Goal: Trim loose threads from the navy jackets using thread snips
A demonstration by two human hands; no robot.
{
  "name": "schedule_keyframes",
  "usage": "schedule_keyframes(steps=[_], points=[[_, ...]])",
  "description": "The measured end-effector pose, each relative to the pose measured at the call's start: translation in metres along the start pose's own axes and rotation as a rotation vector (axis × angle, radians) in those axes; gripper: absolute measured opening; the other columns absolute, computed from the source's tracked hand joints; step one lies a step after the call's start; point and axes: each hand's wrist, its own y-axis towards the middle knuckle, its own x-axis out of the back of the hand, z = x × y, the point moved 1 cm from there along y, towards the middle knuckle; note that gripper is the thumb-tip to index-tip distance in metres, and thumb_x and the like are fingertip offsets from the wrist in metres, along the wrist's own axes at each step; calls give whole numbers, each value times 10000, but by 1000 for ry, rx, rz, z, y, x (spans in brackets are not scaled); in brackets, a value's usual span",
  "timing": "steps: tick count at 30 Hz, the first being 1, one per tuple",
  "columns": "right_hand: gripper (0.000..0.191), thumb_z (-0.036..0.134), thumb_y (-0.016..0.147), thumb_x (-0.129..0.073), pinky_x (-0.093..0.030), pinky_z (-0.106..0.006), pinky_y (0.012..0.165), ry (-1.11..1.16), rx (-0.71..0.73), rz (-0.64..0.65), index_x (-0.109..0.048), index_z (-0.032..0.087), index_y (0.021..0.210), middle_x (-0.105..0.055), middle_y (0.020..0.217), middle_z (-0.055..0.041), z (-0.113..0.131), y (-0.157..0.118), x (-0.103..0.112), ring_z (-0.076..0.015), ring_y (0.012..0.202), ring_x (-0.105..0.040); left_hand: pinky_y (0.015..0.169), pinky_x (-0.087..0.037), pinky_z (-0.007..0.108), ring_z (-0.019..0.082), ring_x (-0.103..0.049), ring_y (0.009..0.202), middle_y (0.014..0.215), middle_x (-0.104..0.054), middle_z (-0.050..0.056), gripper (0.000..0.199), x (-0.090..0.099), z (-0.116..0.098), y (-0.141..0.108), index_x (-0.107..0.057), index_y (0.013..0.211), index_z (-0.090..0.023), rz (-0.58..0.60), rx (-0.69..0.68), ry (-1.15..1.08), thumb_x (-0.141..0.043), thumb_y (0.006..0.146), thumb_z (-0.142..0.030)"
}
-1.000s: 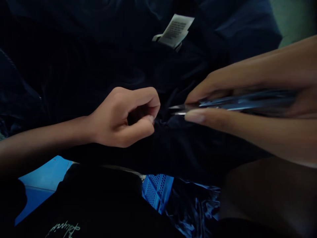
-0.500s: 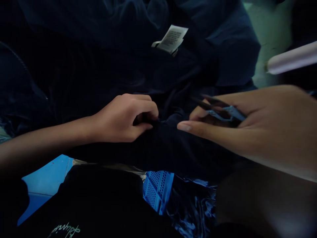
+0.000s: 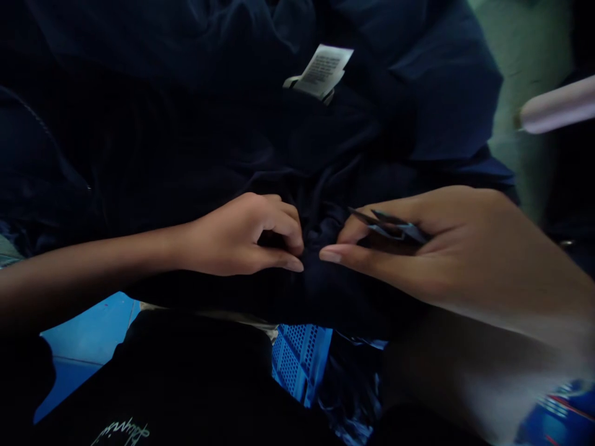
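Left hand (image 3: pixel 242 238) curled tight, pinching a fold of navy garment (image 3: pixel 320 285); right hand (image 3: pixel 446 248) half closed around small thread snips (image 3: pixel 388 226), tips just beside the fold. Risk of a nick to cloth or pinching fingers, with dark fabric hiding the blades' path. White care label (image 3: pixel 320 71) above; blue perforated crate (image 3: pixel 297 365) below, contents hidden.

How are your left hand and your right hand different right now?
The left hand pinches a fold of dark navy cloth, but the right hand holds small scissors. The left hand reaches in from the left, the right hand from the right. Both are bare, with bent fingers.
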Motion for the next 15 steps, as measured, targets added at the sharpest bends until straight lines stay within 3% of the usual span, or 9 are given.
schedule_keyframes(steps=[2,6,15], points=[[434,628,856,-786,-201,-266,292,24,-7,17,-730,253,643,-517,414,46,3,-2,-1,-59,323,-364,852,-566,256,138,-711,918,982,-786,45,48,6,-3,1,-787,901,-162,18,10,-139,-782,906,-210],[376,538,846,-832,-265,-253,355,148,36,-10,-728,232,653,-563,493,48,2,-2,-3,-52,403,-402,843,-591,256,146,-736,908,1015,-791,63,82,12,-5,2,-799,927,-170,56,29,-264,-772,921,-248],[257,420,796,-896,-439,-289,543,365,25,7,-767,201,757,-693,683,-2,-12,3,-8,-138,620,-622,852,-589,278,133,-699,908,1018,-750,72,64,12,-1,2,-803,946,-163,19,25,-427,-751,936,-200]])
